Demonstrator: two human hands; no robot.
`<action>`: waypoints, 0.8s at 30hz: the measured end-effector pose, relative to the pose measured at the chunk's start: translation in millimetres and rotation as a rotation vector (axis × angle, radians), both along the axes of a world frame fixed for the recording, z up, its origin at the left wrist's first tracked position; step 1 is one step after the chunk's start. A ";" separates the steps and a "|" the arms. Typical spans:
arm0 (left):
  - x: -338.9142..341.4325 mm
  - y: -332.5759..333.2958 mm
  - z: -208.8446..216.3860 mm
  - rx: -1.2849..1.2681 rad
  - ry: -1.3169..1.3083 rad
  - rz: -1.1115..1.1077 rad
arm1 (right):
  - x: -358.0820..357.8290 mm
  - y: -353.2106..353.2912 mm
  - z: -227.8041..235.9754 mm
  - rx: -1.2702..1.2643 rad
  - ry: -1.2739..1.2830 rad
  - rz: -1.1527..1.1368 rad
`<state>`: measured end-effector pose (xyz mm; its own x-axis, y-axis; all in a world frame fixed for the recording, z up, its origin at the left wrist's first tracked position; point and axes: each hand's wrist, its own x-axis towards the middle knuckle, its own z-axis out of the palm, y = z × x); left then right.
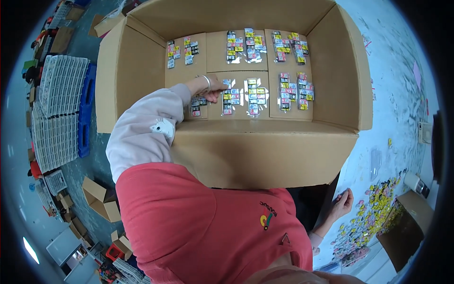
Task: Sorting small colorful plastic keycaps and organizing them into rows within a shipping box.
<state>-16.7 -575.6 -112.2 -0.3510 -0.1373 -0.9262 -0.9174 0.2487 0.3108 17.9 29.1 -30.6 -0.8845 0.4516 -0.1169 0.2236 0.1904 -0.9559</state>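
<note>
My left hand (215, 88) reaches into a large open cardboard box (265, 146). Its fingertips are drawn together at the left edge of a shiny clear sheet bearing small coloured rectangular pieces (231, 102). Whatever they may pinch is too small to make out. Partly under that hand lies another group of pieces (196, 111). Several similar groups, such as the pieces at the centre (257, 98) and right (286, 92), lie flat on the box bottom. Over the table at lower right, my right hand (344, 203) is closed, thumb against fingers, around something tiny and unclear.
Loose small yellow, pink and black pieces (369, 213) spread over the pale table (354, 165) at right. A clear plastic tray (376, 163) and an open carton (402, 236) are there too. Stacked white crates (61, 90) and a blue pallet (87, 111) stand left.
</note>
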 end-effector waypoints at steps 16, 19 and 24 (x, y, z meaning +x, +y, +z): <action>-6.1 12.3 2.8 -0.097 0.028 -0.077 | -0.5 -5.6 -1.6 0.021 0.084 -0.033; -18.7 -20.9 13.4 -0.206 0.025 -0.269 | -0.4 -9.4 2.8 0.021 0.068 -0.046; -19.3 -111.9 -3.8 -1.005 0.315 -0.058 | -0.1 -2.8 -2.6 0.038 0.076 -0.032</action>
